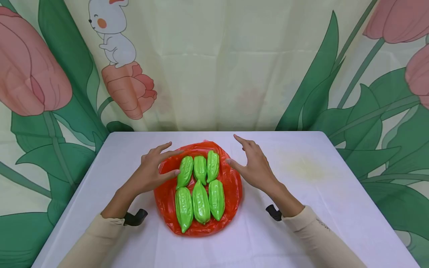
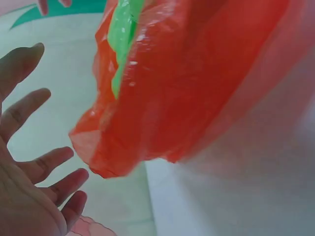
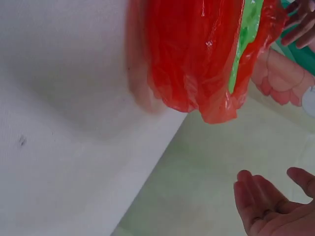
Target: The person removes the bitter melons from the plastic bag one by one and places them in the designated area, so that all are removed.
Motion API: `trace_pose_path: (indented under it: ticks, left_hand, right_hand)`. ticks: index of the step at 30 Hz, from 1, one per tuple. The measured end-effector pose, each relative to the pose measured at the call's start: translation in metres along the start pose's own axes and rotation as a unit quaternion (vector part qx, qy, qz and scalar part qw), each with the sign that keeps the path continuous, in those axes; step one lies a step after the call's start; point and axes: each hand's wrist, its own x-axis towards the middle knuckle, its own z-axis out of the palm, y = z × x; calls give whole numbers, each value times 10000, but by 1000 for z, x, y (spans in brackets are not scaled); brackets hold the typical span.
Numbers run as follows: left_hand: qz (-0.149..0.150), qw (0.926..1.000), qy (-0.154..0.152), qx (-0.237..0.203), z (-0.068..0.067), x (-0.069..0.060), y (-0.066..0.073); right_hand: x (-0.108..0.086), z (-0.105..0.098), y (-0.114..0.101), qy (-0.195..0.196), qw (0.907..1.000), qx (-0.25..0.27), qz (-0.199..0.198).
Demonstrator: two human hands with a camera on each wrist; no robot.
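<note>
Several bright green, ridged, glossy pieces (image 1: 200, 203) lie in two rows on a round red plastic bag (image 1: 231, 190) in the head view. My left hand (image 1: 152, 169) hovers at the bag's left edge, fingers spread and holding nothing. On the other side my right hand (image 1: 256, 163) hangs by the upper right edge, thumb and fingers apart. The left wrist view has the red bag (image 2: 162, 88) with a strip of green (image 2: 123, 34) beside my loose left hand (image 2: 34, 172). In the right wrist view my right hand (image 3: 270, 206) is below the bag (image 3: 192, 59).
A white-covered table (image 1: 285, 242) carries the bag, with a faint yellowish stain (image 1: 306, 167) on its right part. Behind it hangs a curtain (image 1: 214, 67) printed with tulips, leaves and a white rabbit. Each wrist wears a black strap mount.
</note>
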Motion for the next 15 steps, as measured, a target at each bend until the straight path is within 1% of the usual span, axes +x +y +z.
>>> trace_pose_path:
  ticks: [4, 9, 15]
  left_hand:
    - [-135, 9991, -131, -380, 0, -6, -10]
    - [-167, 9958, -316, -841, 0, -12, -22]
    - [-185, 9935, -435, -1035, 1, -18, -30]
  right_hand:
    - [-1, 7, -2, -76, 9999, 128, 0]
    - [-3, 15, -8, -261, 9989, 370, -70]
    - [-3, 23, -18, -453, 9970, 617, -118]
